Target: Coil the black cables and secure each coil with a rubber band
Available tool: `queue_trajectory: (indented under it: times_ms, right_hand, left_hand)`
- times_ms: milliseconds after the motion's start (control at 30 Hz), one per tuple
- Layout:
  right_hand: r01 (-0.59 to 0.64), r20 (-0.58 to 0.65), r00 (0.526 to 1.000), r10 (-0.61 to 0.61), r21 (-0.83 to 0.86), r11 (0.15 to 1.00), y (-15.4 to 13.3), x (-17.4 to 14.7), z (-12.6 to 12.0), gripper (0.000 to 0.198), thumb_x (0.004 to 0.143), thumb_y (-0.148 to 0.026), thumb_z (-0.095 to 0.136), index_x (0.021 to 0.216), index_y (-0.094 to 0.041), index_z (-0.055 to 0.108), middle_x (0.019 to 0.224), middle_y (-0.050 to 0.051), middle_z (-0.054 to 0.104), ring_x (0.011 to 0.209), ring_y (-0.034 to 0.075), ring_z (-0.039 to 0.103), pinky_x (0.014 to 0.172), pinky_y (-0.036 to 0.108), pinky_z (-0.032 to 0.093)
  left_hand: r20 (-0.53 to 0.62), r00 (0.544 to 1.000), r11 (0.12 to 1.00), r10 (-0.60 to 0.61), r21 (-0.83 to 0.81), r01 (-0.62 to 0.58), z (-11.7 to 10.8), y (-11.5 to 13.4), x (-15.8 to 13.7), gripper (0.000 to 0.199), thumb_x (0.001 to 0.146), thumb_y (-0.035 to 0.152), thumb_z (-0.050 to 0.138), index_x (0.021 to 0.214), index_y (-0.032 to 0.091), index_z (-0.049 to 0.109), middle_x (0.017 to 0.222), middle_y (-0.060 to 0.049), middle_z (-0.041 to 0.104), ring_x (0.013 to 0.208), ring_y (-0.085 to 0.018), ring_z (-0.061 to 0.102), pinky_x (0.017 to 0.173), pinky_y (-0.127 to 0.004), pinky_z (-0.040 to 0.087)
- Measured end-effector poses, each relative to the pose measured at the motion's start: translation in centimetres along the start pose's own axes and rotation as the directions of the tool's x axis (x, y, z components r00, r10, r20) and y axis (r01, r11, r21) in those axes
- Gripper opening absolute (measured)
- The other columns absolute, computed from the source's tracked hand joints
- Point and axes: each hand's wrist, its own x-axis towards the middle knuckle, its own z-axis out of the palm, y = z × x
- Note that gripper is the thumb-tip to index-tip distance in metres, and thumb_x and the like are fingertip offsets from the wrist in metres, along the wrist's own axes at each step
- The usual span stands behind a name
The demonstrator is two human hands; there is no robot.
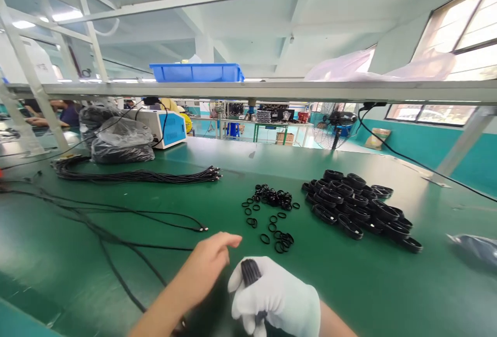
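My right hand (272, 293), in a white glove, is closed around a coiled black cable (251, 272). The folded strands stick out above the fingers, and a bit of black shows below them. My left hand (209, 260) is bare and just to the left of the glove, with its index finger stretched to the right and nothing visible in it. Beyond both hands, small black rings (275, 197) lie in a loose heap, with several scattered singly nearer to me. Loose black cables (155, 246) run along the table on the left, partly behind my left forearm.
Many coiled black cables (357, 205) are piled on the green table (233, 202) at right. A bundle of straight cables (140, 175) lies at left, before plastic bags (123, 140) and a blue-white machine (166, 127). A shelf (272, 90) crosses overhead, carrying a blue bin (197, 73).
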Motion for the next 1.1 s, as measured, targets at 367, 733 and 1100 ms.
queue_trajectory:
  times_ms: [367,733,1100]
  right_hand:
    - [0.164,0.139,0.977,-0.159,-0.023,0.986,0.9,-1.0,-0.6,0.029,0.087,-0.033,0.051,0.108,-0.014,0.053,0.102,0.006,0.058,0.083,0.015,0.059,0.071,0.033,0.051]
    - [0.192,-0.633,0.724,-0.274,-0.196,0.962,0.7,3.0,-0.5,0.019,0.062,-0.014,0.049,0.079,-0.020,0.043,0.045,-0.009,0.045,0.030,0.006,0.037,0.031,0.018,0.028]
    - [0.026,-0.626,0.597,-0.501,-0.610,0.792,1.3,2.1,-0.1,0.019,0.056,-0.011,0.050,0.061,-0.022,0.036,0.050,-0.007,0.036,0.050,0.009,0.033,0.047,0.023,0.029]
  left_hand:
    - [0.040,0.998,0.998,-0.045,-0.052,0.047,5.8,0.1,8.9,0.009,0.067,0.013,0.055,0.064,0.020,0.050,0.072,0.002,0.050,0.074,-0.017,0.049,0.072,-0.028,0.033]
    - [0.142,0.963,0.670,-0.229,-0.695,0.262,3.4,-1.1,0.7,0.032,0.071,0.048,0.052,0.067,0.020,0.039,0.060,0.005,0.044,0.048,-0.007,0.038,0.047,-0.020,0.029]
    - [0.146,0.985,0.787,-0.086,-0.597,0.157,0.7,1.3,-2.0,0.018,0.075,0.037,0.047,0.073,0.019,0.045,0.069,0.001,0.061,0.046,-0.008,0.039,0.048,-0.023,0.026]
